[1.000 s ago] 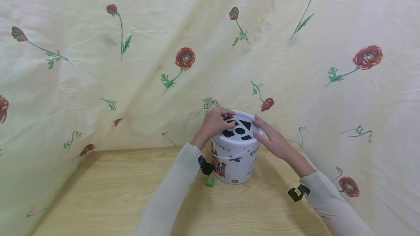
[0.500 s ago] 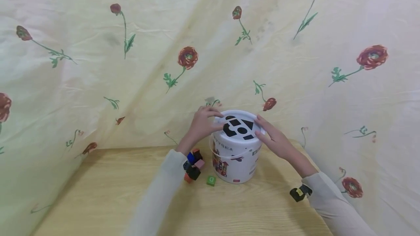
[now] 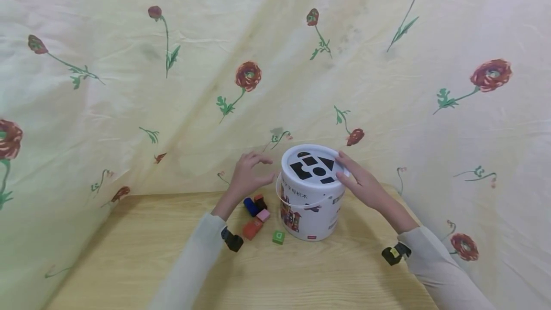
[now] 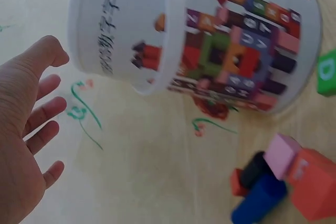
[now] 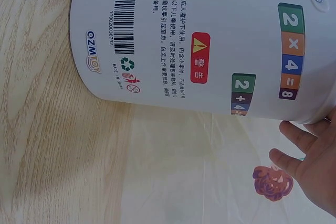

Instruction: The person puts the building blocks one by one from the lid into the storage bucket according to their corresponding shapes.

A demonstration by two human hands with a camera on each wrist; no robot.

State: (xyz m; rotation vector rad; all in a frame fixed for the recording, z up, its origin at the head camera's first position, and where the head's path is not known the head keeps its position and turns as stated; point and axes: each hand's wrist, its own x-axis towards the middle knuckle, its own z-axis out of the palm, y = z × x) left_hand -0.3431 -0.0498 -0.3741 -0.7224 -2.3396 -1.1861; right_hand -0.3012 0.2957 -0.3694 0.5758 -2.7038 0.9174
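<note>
A white toy bucket (image 3: pixel 312 209) with printed block pictures stands upright on the table, its lid (image 3: pixel 292 149) pierced by several dark shaped holes. My right hand (image 3: pixel 362 183) rests on the lid's right rim, fingers extended; the right wrist view also shows that hand (image 5: pixel 315 163) touching the bucket's upper edge. To the left of the lid my left hand (image 3: pixel 249 176) is held in the air, apart from the bucket, with thumb and fingers spread and nothing between them. Below it lie an orange-red block (image 3: pixel 252 228), a pink block (image 3: pixel 263 215), a blue cylinder (image 3: pixel 250 206) and dark and orange pieces.
A green block marked D (image 3: pixel 278 237) lies on the wooden table (image 3: pixel 129 252), close to the bucket's lower left. Flower-printed cloth (image 3: pixel 193 85) hangs behind and at both sides. The bucket's thin white handle (image 3: pixel 297 206) hangs down its front.
My left hand has drawn back from over the lid to the left, uncovering its holes and the blocks on the table. The right hand stays at the rim.
</note>
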